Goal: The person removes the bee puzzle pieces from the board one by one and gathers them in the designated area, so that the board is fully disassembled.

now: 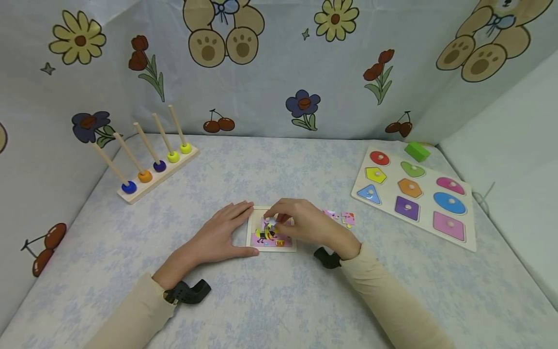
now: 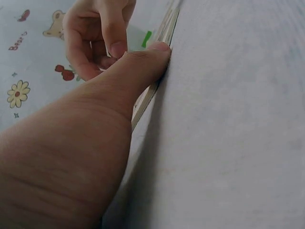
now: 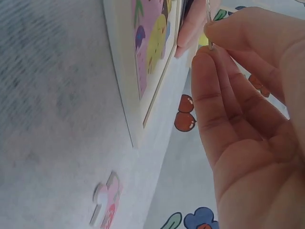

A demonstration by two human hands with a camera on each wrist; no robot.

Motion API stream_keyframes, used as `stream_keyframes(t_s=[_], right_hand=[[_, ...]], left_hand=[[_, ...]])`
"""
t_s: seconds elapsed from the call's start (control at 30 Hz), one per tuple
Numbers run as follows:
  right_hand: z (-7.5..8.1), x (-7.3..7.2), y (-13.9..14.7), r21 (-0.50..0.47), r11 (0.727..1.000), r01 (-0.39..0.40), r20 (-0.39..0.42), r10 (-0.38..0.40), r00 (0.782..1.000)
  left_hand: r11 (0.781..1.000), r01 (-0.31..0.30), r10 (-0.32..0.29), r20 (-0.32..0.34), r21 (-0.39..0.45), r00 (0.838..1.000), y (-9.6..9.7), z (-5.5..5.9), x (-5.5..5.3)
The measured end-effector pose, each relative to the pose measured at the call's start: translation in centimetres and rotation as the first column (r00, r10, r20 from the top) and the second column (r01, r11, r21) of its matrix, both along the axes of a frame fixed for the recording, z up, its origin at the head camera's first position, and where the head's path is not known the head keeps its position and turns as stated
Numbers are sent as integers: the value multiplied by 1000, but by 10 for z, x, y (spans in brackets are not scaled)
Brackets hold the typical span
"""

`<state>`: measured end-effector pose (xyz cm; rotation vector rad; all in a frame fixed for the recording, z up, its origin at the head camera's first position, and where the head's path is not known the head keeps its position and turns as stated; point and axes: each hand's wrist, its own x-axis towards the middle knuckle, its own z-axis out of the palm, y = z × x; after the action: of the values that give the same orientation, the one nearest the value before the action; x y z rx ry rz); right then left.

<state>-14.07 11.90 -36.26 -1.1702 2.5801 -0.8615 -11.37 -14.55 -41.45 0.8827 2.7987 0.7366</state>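
Note:
A small jigsaw tray (image 1: 272,249) with a pale wooden rim lies on the table, its assembled part showing a yellow and black bee (image 1: 265,236) on pink. My left hand (image 1: 222,237) rests at the tray's left side, thumb along the near edge and fingers straight at the far left corner. Above the tray, my right hand (image 1: 305,220) pinches a thin puzzle piece (image 3: 208,12) between thumb and fingertips; only its edge shows in the right wrist view. Just right of the tray lie loose pink puzzle pieces (image 1: 348,219), partly hidden behind the right hand.
A peg stand (image 1: 152,182) with coloured beads is at the back left. On the right lies a shape board (image 1: 429,203) with knobbed pieces, and a green block (image 1: 417,151) sits at its far edge. A printed cloth (image 1: 270,97) hangs behind the table.

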Motion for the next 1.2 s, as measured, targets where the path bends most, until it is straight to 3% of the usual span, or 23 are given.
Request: stream_keyframes(t_s=[0.47, 1.2], right_hand=[[2, 4, 23, -37, 999, 20, 73, -17, 997], [-2, 10, 64, 19, 996, 85, 59, -86, 995]], left_hand=[[1000, -2, 2, -16, -13, 1000, 1, -2, 0], [1000, -5, 5, 3, -9, 1000, 0, -2, -1]])
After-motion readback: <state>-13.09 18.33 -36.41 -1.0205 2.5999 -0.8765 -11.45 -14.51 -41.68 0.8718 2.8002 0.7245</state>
